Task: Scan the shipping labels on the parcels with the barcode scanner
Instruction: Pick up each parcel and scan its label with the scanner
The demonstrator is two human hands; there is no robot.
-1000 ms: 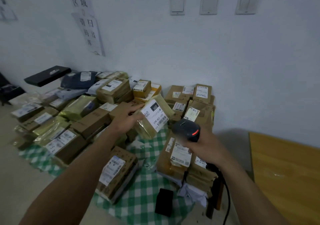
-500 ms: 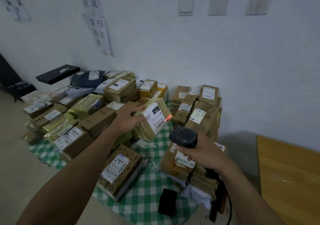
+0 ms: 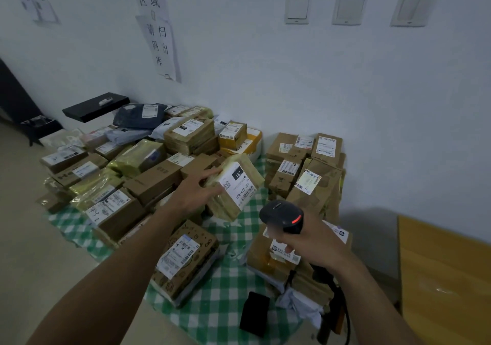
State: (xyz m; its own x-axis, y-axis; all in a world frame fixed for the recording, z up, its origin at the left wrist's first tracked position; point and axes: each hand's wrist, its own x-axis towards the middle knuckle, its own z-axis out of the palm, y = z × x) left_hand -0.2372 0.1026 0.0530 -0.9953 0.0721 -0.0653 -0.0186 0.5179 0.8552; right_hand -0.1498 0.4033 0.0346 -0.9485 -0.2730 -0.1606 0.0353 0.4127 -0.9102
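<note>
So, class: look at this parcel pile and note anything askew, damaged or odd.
A tall brown box in the right-hand stack stands tilted, its label slanted. Crumpled white wrapping sticks out from under that stack. The yellow parcel is tilted only because the left hand holds it.

the parcels [image 3: 148, 182] lie heaped on a cloth [image 3: 220, 307] on the floor [image 3: 32, 251] against the wall [image 3: 265, 79], a second stack [image 3: 287, 169] to their right. between the 2 heaps the left hand [image 3: 194, 193] holds 1 parcel [image 3: 233, 188] tilted above the cloth, with the scanner [image 3: 281, 216] in the right hand [image 3: 313, 243] just right of it and nearer. a table [image 3: 446, 278] stands far right, 3 switches [image 3: 348, 6] on the wall above.
</note>
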